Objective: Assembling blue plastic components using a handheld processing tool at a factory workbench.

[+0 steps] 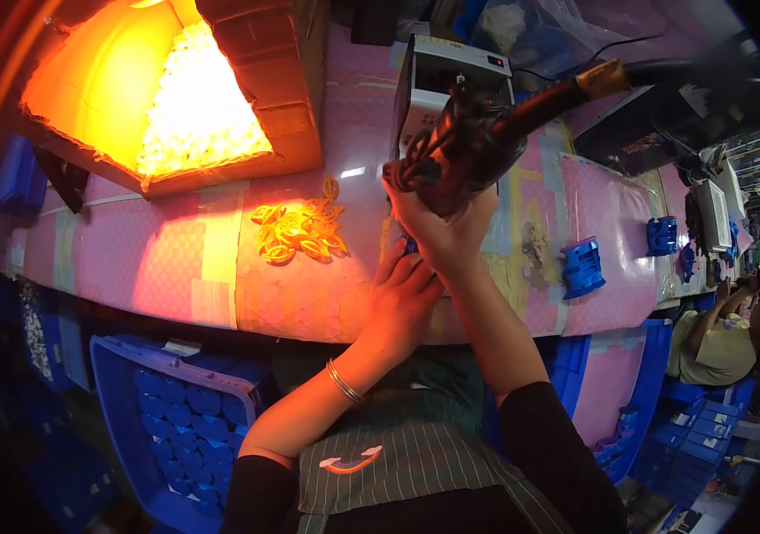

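Observation:
My right hand (451, 233) is wrapped around a black electric screwdriver (473, 147), held upright, with a thick dark cable running off to the upper right. Below it, my left hand (400, 298) rests on the table with its fingers bent around a small blue part (410, 244). Most of that part is hidden by my hands, and so is the tool's tip. Just behind the tool stands a white machine (424, 111) with a small red display. Left of my hands lies a pile of loop-shaped pieces (295, 231), yellow-orange under the warm light.
A cardboard box (300, 98) at the far left holds a brightly lit heap of small pieces. Blue frame-like parts (582, 267) stand on the table (353, 116) to the right. Below the near edge, a blue crate (113, 400) holds several round blue parts. A co-worker (714, 347) sits far right.

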`<control>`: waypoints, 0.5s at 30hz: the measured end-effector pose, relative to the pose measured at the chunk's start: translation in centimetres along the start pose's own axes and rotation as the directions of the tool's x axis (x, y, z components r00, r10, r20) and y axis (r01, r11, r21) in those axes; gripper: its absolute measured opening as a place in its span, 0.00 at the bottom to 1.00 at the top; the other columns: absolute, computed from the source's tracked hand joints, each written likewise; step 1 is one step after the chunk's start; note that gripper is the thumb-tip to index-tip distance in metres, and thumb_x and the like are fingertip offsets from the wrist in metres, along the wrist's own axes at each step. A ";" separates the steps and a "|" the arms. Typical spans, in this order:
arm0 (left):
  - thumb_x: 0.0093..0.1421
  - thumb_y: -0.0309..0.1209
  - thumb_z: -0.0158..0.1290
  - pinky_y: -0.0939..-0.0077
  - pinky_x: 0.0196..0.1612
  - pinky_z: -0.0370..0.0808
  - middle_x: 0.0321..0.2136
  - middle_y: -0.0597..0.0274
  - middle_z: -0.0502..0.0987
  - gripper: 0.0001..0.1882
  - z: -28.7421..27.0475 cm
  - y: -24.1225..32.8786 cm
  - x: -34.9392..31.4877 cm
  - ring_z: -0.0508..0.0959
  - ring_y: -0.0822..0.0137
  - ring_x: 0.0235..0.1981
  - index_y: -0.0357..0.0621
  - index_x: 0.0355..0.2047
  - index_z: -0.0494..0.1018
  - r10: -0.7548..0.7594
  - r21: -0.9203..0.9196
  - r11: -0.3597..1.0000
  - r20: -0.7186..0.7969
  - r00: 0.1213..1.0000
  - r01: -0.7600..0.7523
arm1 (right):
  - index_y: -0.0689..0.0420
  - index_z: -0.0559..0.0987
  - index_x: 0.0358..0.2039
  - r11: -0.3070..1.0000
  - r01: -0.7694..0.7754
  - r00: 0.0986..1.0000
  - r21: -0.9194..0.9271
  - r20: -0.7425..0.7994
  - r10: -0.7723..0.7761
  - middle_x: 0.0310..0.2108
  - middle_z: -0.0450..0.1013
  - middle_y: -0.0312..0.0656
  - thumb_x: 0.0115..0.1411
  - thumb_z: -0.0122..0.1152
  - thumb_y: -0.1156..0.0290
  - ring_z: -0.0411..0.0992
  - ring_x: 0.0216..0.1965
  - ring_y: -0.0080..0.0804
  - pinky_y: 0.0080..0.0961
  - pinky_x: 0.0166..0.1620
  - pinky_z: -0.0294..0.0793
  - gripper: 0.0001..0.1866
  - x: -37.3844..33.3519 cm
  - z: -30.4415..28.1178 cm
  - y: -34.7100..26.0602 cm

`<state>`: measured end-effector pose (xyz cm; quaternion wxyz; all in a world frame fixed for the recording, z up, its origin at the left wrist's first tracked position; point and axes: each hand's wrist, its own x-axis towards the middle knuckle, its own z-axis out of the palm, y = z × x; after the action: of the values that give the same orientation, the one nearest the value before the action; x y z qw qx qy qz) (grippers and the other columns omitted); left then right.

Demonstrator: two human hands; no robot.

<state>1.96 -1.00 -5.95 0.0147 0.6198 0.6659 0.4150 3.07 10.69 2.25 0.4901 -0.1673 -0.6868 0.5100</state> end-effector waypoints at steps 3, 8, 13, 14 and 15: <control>0.48 0.28 0.55 0.53 0.65 0.63 0.47 0.61 0.77 0.17 0.1 0.1 0.1 0.73 0.59 0.53 0.47 0.40 0.79 -0.007 -0.030 1.000 -0.035 0.999 0.006 | 0.63 0.73 0.47 0.998 -0.025 0.999 -0.054 -0.044 0.022 0.38 0.76 0.44 0.47 0.73 0.72 0.76 0.36 0.26 0.24 0.43 0.75 0.27 -0.4 0.2 0.4; 0.47 0.27 0.57 0.54 0.64 0.64 0.46 0.60 0.77 0.17 0.1 -0.3 -0.1 0.73 0.58 0.53 0.46 0.40 0.79 0.039 -0.028 0.999 -0.026 0.999 -0.040 | 0.61 0.73 0.44 0.977 0.161 0.981 -0.142 -0.082 -0.174 0.33 0.77 0.42 0.47 0.72 0.73 0.76 0.34 0.26 0.23 0.41 0.75 0.24 -1.0 -0.2 0.5; 0.45 0.26 0.62 0.54 0.65 0.63 0.47 0.64 0.77 0.24 -0.1 0.1 0.1 0.73 0.61 0.52 0.47 0.47 0.78 0.021 0.054 0.998 -0.011 1.000 -0.021 | 0.63 0.72 0.39 0.986 -0.104 0.976 0.131 -0.178 0.127 0.25 0.73 0.38 0.57 0.65 0.80 0.70 0.18 0.22 0.22 0.23 0.69 0.12 1.1 -1.5 -1.1; 0.46 0.26 0.63 0.55 0.65 0.63 0.46 0.65 0.77 0.27 -0.3 0.1 0.1 0.74 0.63 0.51 0.48 0.50 0.77 0.010 0.054 0.999 0.009 1.000 -0.010 | 0.62 0.72 0.39 0.977 -0.107 0.962 0.187 -0.229 0.149 0.24 0.72 0.37 0.57 0.65 0.79 0.69 0.17 0.21 0.21 0.22 0.68 0.11 1.6 -2.1 -2.2; 0.46 0.26 0.63 0.55 0.65 0.63 0.46 0.65 0.77 0.27 -0.4 0.3 0.3 0.74 0.63 0.51 0.48 0.50 0.77 0.018 0.045 0.999 0.005 1.000 -0.018 | 0.62 0.72 0.38 0.964 -0.112 0.945 0.240 -0.274 0.178 0.22 0.72 0.37 0.58 0.65 0.78 0.68 0.15 0.21 0.20 0.22 0.67 0.11 1.8 -3.1 -3.1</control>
<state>1.90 -1.00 -5.39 -0.0016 0.6269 0.6694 0.3986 5.75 12.33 5.85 0.5629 -0.2357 -0.5314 0.5875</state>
